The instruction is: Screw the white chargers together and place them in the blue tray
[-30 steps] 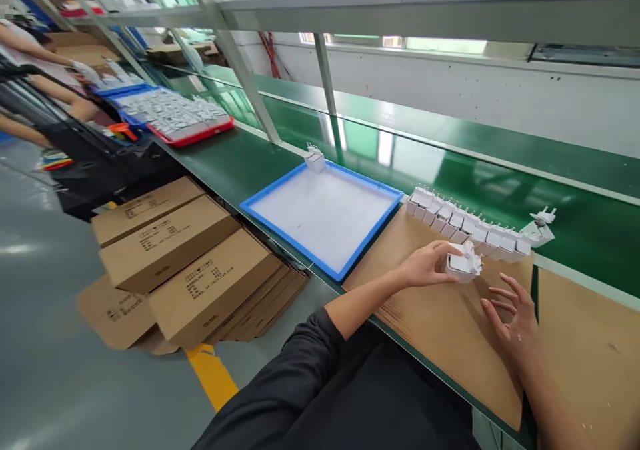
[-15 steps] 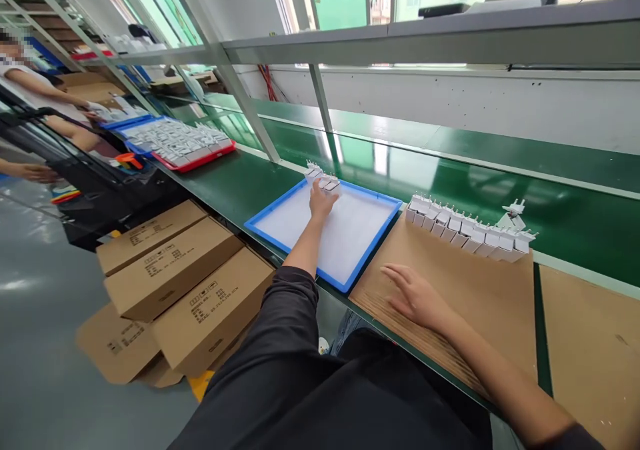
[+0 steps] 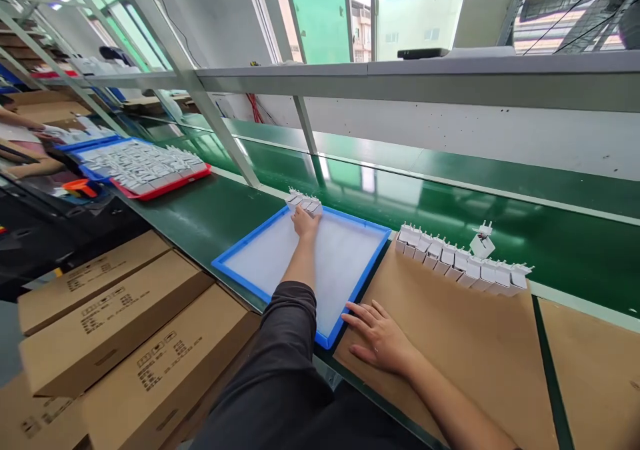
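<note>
My left hand (image 3: 305,225) is closed round a short row of white plug chargers (image 3: 304,201) at the far corner of a blue-rimmed tray (image 3: 237,282) with a white bottom. Their pins point up; I cannot tell whether they rest on the tray. My right hand (image 3: 381,338) is open, fingers spread, over the near left part of a brown cardboard sheet (image 3: 450,343), its fingertips at the tray's right rim. Along the sheet's far edge stands a longer row of white plug chargers (image 3: 463,263). One more charger (image 3: 482,240) sits tilted behind that row.
Left along the green bench stands a red tray (image 3: 165,191) full of white chargers, beside a blue tray (image 3: 90,145). Brown cartons (image 3: 170,363) are stacked below the bench at left. A metal shelf frame (image 3: 410,90) crosses above. Another person's arm (image 3: 35,163) shows far left.
My left hand has shifted the held chargers slightly left, into the tray's far corner. My right hand has moved left across the cardboard to the tray's rim. The view has tilted up and turned.
</note>
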`<action>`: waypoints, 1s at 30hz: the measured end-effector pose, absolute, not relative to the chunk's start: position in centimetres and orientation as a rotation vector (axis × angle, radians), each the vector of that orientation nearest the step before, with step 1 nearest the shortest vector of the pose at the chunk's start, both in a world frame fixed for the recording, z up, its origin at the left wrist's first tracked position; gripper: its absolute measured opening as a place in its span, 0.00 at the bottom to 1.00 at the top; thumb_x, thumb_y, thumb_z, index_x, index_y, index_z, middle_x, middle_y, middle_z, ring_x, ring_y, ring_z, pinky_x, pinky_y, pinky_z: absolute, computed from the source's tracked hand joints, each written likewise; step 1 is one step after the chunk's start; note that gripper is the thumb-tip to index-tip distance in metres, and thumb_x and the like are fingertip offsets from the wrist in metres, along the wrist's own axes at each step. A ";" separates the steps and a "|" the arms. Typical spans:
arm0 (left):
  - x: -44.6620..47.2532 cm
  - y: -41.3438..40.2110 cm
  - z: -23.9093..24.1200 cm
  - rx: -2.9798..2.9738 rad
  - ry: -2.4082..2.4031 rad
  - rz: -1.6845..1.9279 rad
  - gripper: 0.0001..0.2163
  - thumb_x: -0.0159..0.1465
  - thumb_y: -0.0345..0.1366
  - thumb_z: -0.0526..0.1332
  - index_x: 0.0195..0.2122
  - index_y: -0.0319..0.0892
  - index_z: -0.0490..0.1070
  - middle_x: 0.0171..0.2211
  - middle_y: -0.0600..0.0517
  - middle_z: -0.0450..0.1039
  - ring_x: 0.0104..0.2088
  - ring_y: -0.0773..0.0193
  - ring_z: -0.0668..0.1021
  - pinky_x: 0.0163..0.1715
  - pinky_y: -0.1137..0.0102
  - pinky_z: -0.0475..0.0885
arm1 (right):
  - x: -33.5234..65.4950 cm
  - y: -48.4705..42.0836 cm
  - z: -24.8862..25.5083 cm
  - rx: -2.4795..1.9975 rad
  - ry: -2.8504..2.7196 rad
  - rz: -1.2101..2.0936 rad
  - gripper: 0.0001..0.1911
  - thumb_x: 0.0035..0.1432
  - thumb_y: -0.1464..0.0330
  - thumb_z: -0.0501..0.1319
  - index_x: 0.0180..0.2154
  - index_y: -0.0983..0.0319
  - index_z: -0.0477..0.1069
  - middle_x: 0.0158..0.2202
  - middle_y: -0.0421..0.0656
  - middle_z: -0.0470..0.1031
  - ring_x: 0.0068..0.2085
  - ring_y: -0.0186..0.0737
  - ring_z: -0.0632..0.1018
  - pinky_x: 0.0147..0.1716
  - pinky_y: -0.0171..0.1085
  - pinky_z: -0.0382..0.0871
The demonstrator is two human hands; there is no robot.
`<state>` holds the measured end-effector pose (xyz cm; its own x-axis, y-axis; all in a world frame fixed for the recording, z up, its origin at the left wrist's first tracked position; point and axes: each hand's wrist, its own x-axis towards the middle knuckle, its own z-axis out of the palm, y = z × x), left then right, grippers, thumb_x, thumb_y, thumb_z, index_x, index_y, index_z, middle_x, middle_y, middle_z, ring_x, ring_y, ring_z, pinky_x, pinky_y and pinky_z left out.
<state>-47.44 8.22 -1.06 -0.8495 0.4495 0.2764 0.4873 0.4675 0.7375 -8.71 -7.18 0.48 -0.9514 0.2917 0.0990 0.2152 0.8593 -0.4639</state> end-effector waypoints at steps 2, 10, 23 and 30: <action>-47.8 8.1 -1.0 -0.811 -2.671 -1.315 0.36 0.53 0.38 0.71 0.59 0.37 0.55 0.58 0.33 0.59 0.59 0.44 0.66 0.56 0.55 0.65 | -8.8 -7.1 0.4 -0.386 -2.873 0.695 0.32 0.63 0.56 0.56 0.66 0.53 0.54 0.70 0.42 0.51 0.66 0.48 0.61 0.67 0.57 0.48; -46.3 6.9 0.0 -0.792 -2.696 -1.301 0.41 0.57 0.35 0.68 0.65 0.37 0.43 0.57 0.35 0.57 0.54 0.49 0.71 0.56 0.57 0.67 | -8.7 -7.6 0.0 -0.377 -2.864 0.762 0.33 0.63 0.56 0.56 0.67 0.54 0.53 0.70 0.43 0.50 0.67 0.48 0.60 0.68 0.56 0.46; -45.9 6.0 -0.9 -0.786 -2.475 -1.233 0.51 0.51 0.46 0.71 0.67 0.40 0.38 0.65 0.36 0.47 0.63 0.43 0.58 0.61 0.51 0.57 | -0.5 11.6 12.0 -1.706 -2.148 0.386 0.39 0.56 0.62 0.61 0.65 0.65 0.50 0.61 0.60 0.61 0.58 0.57 0.71 0.54 0.53 0.67; -45.4 5.7 -0.1 -0.827 -2.546 -1.226 0.47 0.54 0.47 0.68 0.66 0.40 0.38 0.64 0.37 0.48 0.64 0.43 0.56 0.62 0.51 0.56 | -3.9 18.8 10.1 -2.142 -2.209 0.565 0.51 0.48 0.66 0.68 0.66 0.75 0.44 0.47 0.61 0.75 0.42 0.51 0.79 0.40 0.45 0.74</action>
<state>-45.35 5.68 -0.09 -0.8244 0.3997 0.4009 0.5626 0.5003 0.6581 -3.90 18.85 10.13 -0.0627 0.9692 -0.2380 0.9645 -0.0024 -0.2640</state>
